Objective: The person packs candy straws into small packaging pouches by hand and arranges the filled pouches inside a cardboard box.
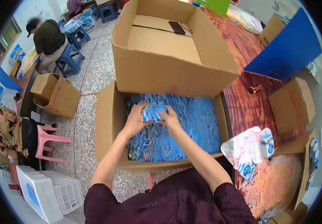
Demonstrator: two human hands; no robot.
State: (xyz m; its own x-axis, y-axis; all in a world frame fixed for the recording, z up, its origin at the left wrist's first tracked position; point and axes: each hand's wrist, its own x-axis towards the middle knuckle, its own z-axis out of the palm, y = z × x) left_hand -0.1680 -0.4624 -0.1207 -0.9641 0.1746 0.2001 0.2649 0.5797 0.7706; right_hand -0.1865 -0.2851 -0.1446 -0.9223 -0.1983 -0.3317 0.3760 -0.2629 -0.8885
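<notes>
My left hand (133,120) and my right hand (171,121) grip a small bundle of blue-and-white striped packets (153,112) between them, one hand at each side. The bundle is over the left back part of an open cardboard box (105,123). Closely packed blue packets (183,127) fill that box in wavy rows, some with coloured prints toward the left. My fingers are curled around the bundle's ends, and its underside is hidden.
Behind stands a larger open carton (168,76) with a black phone (176,27) inside. On the red-brown table (239,97) lie an orange-black tool (254,89), a white plastic bag (242,145) and a heap of thin pink-orange sticks (267,183). A pink stool (49,141) stands left; a person (49,39) sits beyond.
</notes>
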